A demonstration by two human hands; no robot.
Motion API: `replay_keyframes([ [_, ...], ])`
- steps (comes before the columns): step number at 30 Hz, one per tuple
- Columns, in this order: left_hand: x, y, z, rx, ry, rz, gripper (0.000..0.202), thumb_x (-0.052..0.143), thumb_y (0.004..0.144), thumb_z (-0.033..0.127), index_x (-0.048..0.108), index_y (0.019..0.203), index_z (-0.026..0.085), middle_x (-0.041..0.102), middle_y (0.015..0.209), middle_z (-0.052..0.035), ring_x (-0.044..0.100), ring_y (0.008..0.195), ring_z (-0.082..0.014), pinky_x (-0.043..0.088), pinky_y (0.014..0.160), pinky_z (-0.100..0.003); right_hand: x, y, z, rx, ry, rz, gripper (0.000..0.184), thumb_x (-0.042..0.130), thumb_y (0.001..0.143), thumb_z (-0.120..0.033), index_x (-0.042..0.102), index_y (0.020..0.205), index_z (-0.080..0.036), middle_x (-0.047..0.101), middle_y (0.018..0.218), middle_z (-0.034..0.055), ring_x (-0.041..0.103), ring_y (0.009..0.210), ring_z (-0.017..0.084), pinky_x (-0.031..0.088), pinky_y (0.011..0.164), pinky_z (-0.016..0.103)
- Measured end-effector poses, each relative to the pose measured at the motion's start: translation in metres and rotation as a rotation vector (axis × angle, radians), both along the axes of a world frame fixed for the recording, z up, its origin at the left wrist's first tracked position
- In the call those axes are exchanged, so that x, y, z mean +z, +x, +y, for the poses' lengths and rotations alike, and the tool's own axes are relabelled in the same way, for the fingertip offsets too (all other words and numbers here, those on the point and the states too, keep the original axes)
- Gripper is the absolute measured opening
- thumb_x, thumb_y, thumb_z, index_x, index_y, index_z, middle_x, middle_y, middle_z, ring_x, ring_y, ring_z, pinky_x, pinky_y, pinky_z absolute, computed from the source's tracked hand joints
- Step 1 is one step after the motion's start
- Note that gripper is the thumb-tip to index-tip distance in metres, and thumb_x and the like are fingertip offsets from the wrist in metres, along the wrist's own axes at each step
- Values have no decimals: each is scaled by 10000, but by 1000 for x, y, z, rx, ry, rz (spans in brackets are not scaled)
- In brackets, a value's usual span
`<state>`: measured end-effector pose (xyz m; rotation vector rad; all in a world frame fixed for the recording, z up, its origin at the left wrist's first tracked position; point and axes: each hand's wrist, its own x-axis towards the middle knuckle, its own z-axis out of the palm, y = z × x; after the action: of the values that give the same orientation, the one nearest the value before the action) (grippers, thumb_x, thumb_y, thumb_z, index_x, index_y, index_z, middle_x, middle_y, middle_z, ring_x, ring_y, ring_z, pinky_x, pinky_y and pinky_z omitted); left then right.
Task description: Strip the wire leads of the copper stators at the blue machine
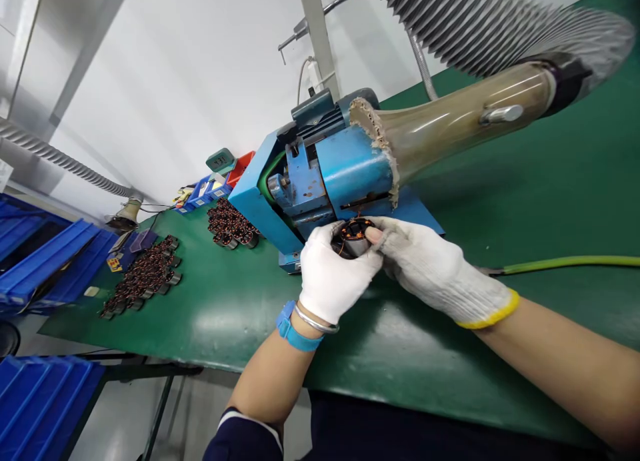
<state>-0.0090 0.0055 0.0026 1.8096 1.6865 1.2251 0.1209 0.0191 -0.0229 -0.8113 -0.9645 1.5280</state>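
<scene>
Between my two gloved hands is a motor stator (356,238), a short metal ring with a black top and copper windings. My left hand (336,274), in a white glove, wraps round its left and lower side. My right hand (425,258), in a knitted glove with a yellow cuff, pinches the right side of the stator; a bare thumb tip shows at its rim. Whether the fingers also hold a wire end is too small to tell. Just behind the stator stands a blue belt-driven machine (355,168), its opening close to my fingertips.
A clear duct (460,121) joins the machine to a grey hose (465,21). Stators stand in one group (143,274) at the left and another (230,222) beside the machine. Blue bins (50,254) are far left. A green air hose (570,264) lies on the green table (225,321).
</scene>
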Motion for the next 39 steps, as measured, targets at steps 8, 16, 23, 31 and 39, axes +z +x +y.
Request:
replay_keyframes([
  [8, 9, 7, 7, 6, 37, -19, 426, 864, 665, 255, 732, 1062, 179, 796, 1108, -94, 760, 1060, -282, 613, 999, -437, 10, 1, 0, -49, -1, 59, 323, 891, 723, -494, 702, 810, -248, 706, 742, -8, 685, 777, 204, 605, 783, 291],
  [16, 8, 8, 8, 23, 40, -8, 409, 861, 670, 244, 728, 1052, 186, 794, 1097, -88, 755, 1053, -282, 616, 989, -442, 14, 0, 0, -24, -17, 42, 412, 882, 712, -599, 708, 833, -246, 711, 754, 14, 681, 748, 233, 609, 698, 336],
  [23, 5, 7, 1, -29, 108, -4, 407, 866, 682, 255, 698, 1047, 191, 770, 1076, -86, 745, 1027, -276, 618, 967, -437, -3, 2, -1, -54, 46, 7, 496, 842, 737, -669, 725, 985, -255, 797, 926, 55, 778, 935, 311, 668, 849, 427],
  [31, -27, -12, -28, -72, 86, -226, 622, 956, 614, 328, 555, 1077, 223, 727, 1061, -69, 748, 943, -238, 643, 879, -406, -14, 22, -24, -69, 541, -515, 685, 882, 730, -663, 702, 1253, -259, 747, 1243, 144, 724, 1155, 419, 632, 998, 563],
  [39, -26, -20, -28, -364, -139, -323, 899, 803, 645, 103, 402, 1443, 208, 613, 1493, -178, 615, 1417, -325, 489, 1247, -502, -24, 23, -23, -242, 940, -897, 395, 587, 1016, -337, 593, 1398, -238, 726, 1262, 147, 733, 1141, 339, 651, 963, 476],
])
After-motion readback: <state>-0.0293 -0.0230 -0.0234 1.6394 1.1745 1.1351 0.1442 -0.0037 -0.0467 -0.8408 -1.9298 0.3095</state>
